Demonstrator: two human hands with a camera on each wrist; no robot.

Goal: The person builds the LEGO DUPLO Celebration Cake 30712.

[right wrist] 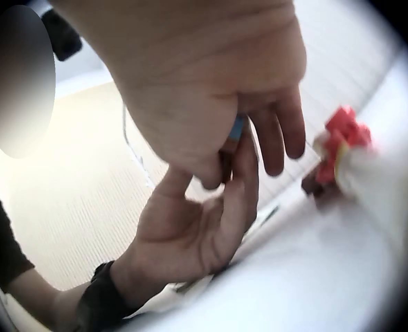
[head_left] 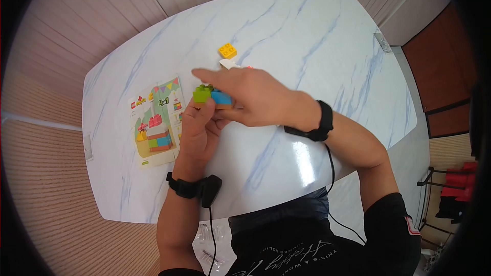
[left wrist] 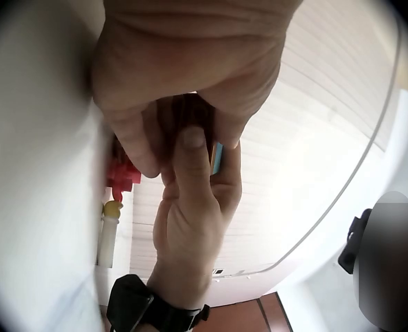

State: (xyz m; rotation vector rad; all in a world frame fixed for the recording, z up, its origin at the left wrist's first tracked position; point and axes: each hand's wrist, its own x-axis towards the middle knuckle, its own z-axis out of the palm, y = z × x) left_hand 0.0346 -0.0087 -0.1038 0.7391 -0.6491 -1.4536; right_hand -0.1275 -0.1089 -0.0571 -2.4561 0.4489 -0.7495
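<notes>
Both hands meet at a small stack of toy building bricks over the table. A green brick [head_left: 202, 96] and a blue brick [head_left: 221, 97] sit side by side on an orange-brown brick [head_left: 224, 107]. From below and the near side, my left hand [head_left: 196, 135] grips the stack, its thumb against the front. My right hand [head_left: 258, 97] comes in from the right, fingers over the blue end, and pinches the stack there. In the left wrist view, the right thumb [left wrist: 192, 149] presses against the dark underside of the stack. The fingers hide much of the bricks.
Left of the hands, a printed instruction booklet [head_left: 156, 145] lies on the marbled table [head_left: 332, 71]. Beyond the right hand are a yellow brick [head_left: 227, 50] and a white piece [head_left: 228, 64]. Red bricks [right wrist: 347, 131] show in the right wrist view, partly hidden in the head view.
</notes>
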